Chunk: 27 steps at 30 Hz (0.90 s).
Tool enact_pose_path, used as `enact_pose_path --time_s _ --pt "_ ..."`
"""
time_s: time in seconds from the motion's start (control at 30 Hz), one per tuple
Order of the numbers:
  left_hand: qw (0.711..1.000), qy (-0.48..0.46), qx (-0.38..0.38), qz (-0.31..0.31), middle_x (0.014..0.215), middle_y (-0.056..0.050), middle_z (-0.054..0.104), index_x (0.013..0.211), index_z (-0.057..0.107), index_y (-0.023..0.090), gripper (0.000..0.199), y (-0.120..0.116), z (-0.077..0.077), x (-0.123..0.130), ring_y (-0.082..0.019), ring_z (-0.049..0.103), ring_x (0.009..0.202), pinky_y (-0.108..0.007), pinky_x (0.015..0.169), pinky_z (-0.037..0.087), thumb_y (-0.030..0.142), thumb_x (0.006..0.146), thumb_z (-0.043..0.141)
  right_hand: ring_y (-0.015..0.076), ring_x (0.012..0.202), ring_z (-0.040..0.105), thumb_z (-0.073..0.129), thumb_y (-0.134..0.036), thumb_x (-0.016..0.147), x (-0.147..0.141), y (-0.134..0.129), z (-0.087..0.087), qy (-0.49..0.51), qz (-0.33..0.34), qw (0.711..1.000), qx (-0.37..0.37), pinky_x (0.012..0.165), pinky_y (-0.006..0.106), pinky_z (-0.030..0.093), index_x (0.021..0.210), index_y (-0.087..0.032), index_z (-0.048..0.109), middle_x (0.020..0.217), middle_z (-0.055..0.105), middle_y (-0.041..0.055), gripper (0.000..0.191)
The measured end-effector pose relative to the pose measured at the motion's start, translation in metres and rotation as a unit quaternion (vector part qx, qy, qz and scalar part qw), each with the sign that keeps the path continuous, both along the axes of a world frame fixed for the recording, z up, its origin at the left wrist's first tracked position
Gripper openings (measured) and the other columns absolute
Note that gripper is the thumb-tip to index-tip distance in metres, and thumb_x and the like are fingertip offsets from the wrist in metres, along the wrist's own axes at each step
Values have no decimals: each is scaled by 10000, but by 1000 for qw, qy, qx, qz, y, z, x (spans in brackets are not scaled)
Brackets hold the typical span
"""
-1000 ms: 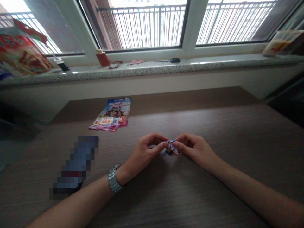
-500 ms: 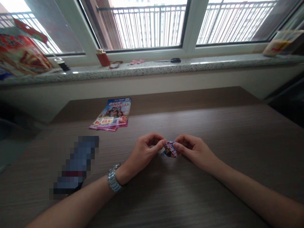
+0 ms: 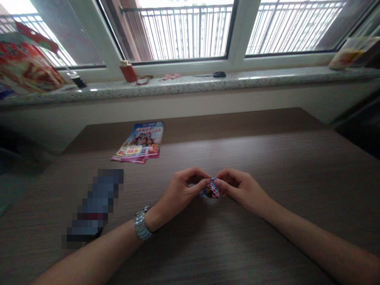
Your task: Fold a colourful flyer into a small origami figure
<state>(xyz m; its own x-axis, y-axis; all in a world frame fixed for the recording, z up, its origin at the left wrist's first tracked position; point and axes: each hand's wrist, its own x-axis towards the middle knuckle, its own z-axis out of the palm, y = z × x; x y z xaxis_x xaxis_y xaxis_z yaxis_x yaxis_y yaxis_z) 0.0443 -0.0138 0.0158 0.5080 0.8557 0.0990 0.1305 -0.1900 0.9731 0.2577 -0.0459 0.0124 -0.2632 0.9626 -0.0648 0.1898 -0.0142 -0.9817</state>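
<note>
A small folded piece of colourful printed paper [image 3: 212,190] is held between both hands over the brown table. My left hand [image 3: 187,189], with a metal watch on the wrist, pinches its upper left part between thumb and fingers. My right hand [image 3: 237,184] pinches its upper right part in the same way. The fingertips of both hands are very near each other and cover the paper's upper edge.
Printed flyers [image 3: 142,143] lie on the brown table [image 3: 267,158] at the back left. A pixelated dark object [image 3: 96,206] lies beside my left forearm. Along the stone windowsill [image 3: 178,89] are a red container [image 3: 128,73], black-handled scissors [image 3: 219,74] and food packages [image 3: 29,65].
My left hand has shifted slightly right, closer to my right hand. Less of the paper shows between the fingers, and its visible shape looks narrower.
</note>
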Motion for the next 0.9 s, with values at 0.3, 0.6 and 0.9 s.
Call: enact_pose_path --time_s 0.3,0.6,0.9 --pt "999 39 13 -9 843 -28 733 978 731 153 189 0 3 0 -127 674 752 -205 679 513 329 949 671 125 637 616 709 -472 883 0 0 -2 29 19 999 -24 605 244 498 880 -170 708 758 709 18 302" --pt "999 45 -17 9 820 -5 633 934 634 152 279 -3 -2 6 -121 585 725 -203 622 463 419 902 710 147 668 679 758 -514 832 -2 3 -5 111 -57 991 -56 656 274 567 829 -168 701 743 736 33 351" --pt "999 30 -26 14 911 -21 653 1037 628 172 230 -3 -7 3 -134 625 765 -228 687 530 381 945 654 150 724 666 700 -480 893 -1 5 -9 47 -23 999 -12 702 275 541 840 -175 705 768 717 31 310"
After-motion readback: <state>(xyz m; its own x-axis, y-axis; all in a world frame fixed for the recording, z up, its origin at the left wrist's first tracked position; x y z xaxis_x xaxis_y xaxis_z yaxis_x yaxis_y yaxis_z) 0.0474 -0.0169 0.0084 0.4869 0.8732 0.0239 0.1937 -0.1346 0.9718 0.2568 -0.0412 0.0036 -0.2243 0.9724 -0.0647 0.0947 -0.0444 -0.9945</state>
